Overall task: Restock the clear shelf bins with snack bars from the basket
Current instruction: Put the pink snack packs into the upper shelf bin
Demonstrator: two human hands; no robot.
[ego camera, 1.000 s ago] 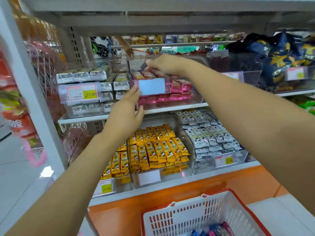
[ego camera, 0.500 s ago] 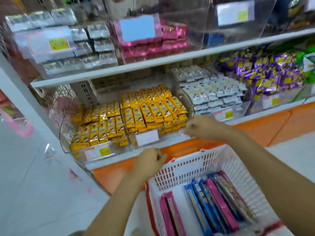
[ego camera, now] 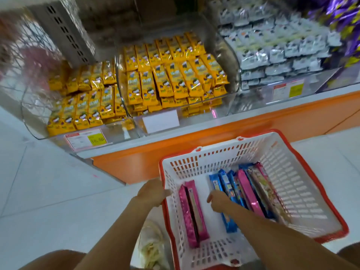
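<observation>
Snack bars are all in the basket, which sits on the floor at 5 o'clock of view, just below the shelf. Left hand is at the basket's 9 o'clock rim, fingers curled over the edge and gripping it, probably to stop it sliding while the other hand digs. Pink pair lies flat just inside that wall, apart from the rest. Right hand is down mid-basket at the blue bars. Its fingertips are hidden under the hand, so can't tell whether it's pinching one or only touching. Blue bars stand on edge, leaning on pink and pale bars toward 3 o'clock, so they look easy to lift by the top edge. Bins above: left yellow bin at 10 o'clock, centre yellow bin at 12, silver-pack bin at 1, all well stocked. None holds pink or blue stock, so the target bin is likely out of frame.
</observation>
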